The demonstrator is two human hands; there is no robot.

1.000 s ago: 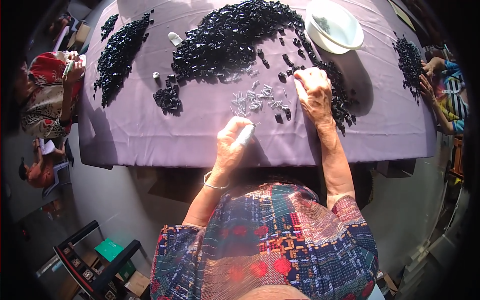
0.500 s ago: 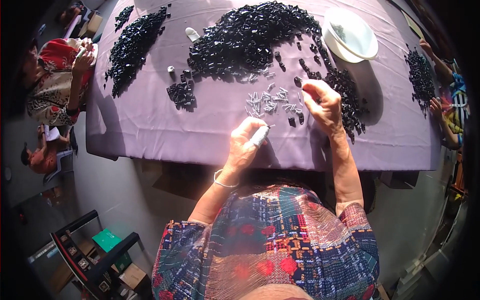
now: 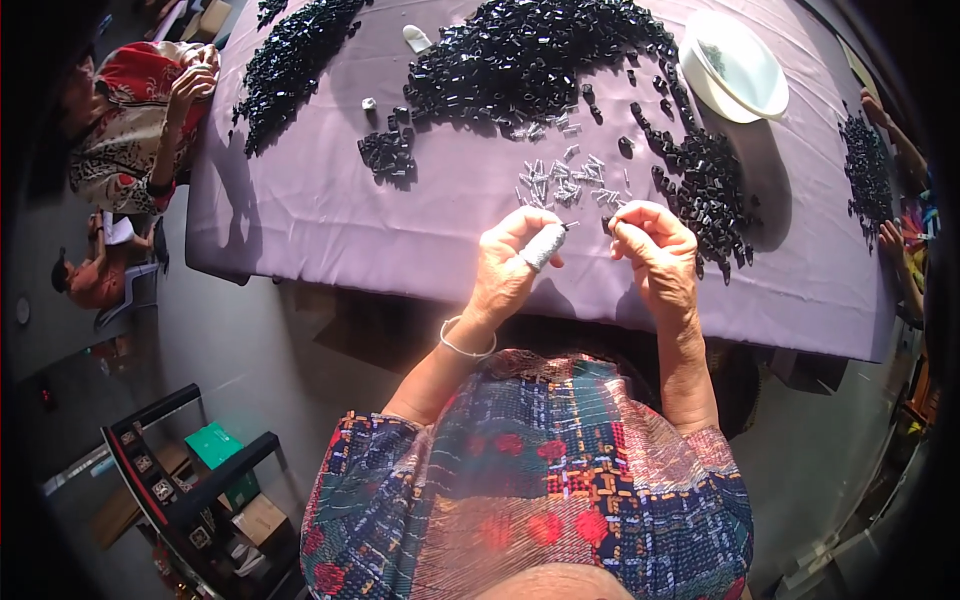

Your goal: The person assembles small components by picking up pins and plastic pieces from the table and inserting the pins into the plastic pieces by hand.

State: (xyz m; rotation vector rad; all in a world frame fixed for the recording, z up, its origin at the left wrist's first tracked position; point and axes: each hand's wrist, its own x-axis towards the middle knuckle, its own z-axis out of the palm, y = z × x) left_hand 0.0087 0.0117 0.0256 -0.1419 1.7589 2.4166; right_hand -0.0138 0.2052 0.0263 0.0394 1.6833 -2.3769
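Both my hands are raised over the near edge of the table, close together. My left hand (image 3: pixel 508 262), with one digit wrapped in pale tape, pinches a thin metal pin (image 3: pixel 573 225) that sticks out past the fingertips. A small black plastic piece (image 3: pixel 607 226) is pinched at the fingertips of my right hand (image 3: pixel 662 256), mostly hidden by them. The pin and the piece are apart. Just beyond my hands lies a loose scatter of silver pins (image 3: pixel 566 190). Behind it rises a large heap of black pieces (image 3: pixel 530 70).
More black pieces lie in a small cluster (image 3: pixel 388 157) at left and a pile (image 3: pixel 708 190) at right. A white tub (image 3: pixel 745 92) stands at the back right on the purple cloth (image 3: pixel 300 225). Other people sit along both sides, near further black piles (image 3: pixel 290 85).
My right hand has come down and inward, bringing a black piece close to my left hand. My left hand keeps its pin. The whole view has shifted slightly.
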